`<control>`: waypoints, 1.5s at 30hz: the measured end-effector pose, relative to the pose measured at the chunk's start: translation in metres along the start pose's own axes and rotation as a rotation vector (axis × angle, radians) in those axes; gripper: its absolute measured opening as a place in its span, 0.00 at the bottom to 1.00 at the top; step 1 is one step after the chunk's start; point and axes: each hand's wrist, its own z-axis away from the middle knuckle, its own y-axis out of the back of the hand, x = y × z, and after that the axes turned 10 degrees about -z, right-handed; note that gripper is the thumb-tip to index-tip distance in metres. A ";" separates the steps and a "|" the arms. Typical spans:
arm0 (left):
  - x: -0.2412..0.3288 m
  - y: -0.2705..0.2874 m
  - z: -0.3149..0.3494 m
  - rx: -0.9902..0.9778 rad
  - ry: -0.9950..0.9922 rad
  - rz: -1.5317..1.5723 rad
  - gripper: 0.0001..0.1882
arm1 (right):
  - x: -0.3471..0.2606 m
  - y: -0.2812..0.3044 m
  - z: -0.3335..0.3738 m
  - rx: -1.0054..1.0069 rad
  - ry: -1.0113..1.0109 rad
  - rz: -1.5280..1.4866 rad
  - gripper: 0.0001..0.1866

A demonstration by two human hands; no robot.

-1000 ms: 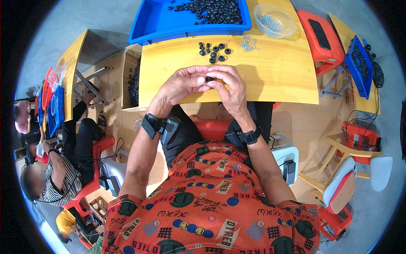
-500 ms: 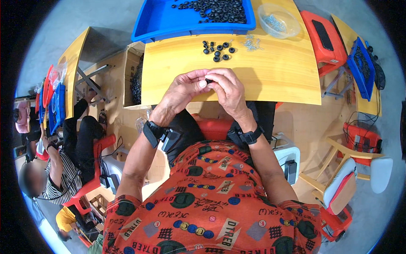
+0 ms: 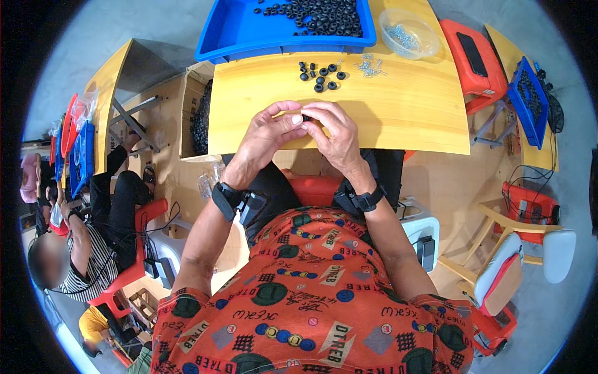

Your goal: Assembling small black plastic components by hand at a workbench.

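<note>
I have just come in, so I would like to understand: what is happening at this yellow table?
The person's left hand and right hand meet over the yellow table, holding a small black part at their fingertips. Ahead lie some loose black pieces and silvery metal bits. Beyond, a blue tray holds many more black pieces; right of it, a clear plastic bowl contains more metal bits.
</note>
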 end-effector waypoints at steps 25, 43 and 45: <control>-0.007 -0.003 0.002 0.253 -0.126 -0.193 0.08 | -0.004 -0.002 0.001 0.076 -0.091 0.003 0.11; -0.001 -0.009 0.001 0.252 -0.120 -0.328 0.06 | 0.001 -0.002 0.003 0.051 -0.032 0.051 0.12; -0.002 -0.008 0.000 0.246 -0.113 -0.333 0.06 | 0.002 -0.003 0.004 0.054 -0.022 0.052 0.11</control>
